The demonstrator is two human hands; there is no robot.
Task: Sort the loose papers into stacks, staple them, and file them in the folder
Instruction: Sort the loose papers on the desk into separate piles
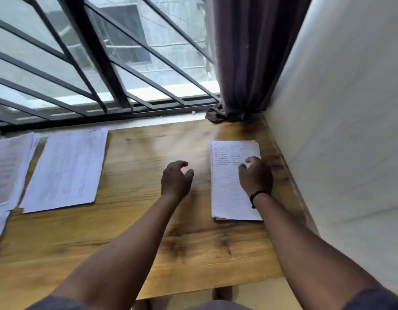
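Right hand grip: the right hand [256, 175] rested on the lined paper stack [232, 182], fingers loosely curled; whether it pinched a sheet could not be told.
Left hand grip: the left hand [176, 179] hung relaxed over bare wood, holding nothing.
Lined paper stack: near the tabletop's [148, 242] right edge, towards the far right corner.
Second paper stack [66, 168]: towards the far left, near the far edge.
Third paper stack [8, 168]: at the left edge, partly out of view.
Wrist: black band [258, 195] on the right.
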